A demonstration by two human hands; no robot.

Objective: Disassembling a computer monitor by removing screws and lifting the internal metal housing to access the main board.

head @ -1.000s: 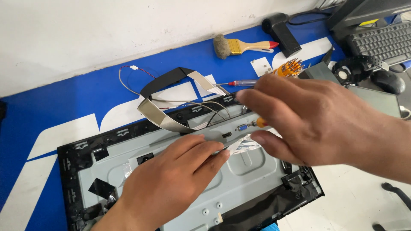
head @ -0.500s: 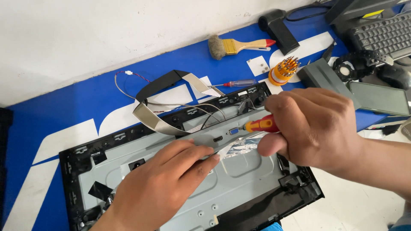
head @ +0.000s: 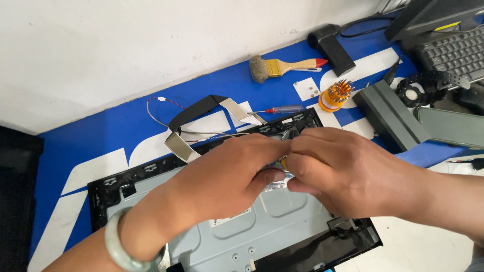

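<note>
- Both hands have closed in on each other since half a second ago: the left hand [head: 229, 174], which lay flat on the panel, is now raised with its fingertips meeting those of the right hand [head: 343, 171].
- Left hand: fingers curled, pinching a crinkled silver foil strip [head: 275, 185] just under the meeting point.
- Right hand: closed round an orange-handled screwdriver [head: 284, 162]; only a sliver of orange shows between the fingers, so how it is gripped is hard to tell.
- Foil strip lies directly below the grip, on the grey metal back of the display panel [head: 262, 231]; its long axis seems to run left to right, and the left hand is nearer to it.
- Beyond the grip, a flat ribbon cable [head: 201, 113] loops over the panel's far edge.
- Farther out on the blue table [head: 101, 146]: a second screwdriver [head: 282, 109], a round bit holder [head: 335, 95] and a paintbrush [head: 282, 66].
- Far right of the grip: a dark keyboard [head: 454, 50].
</note>
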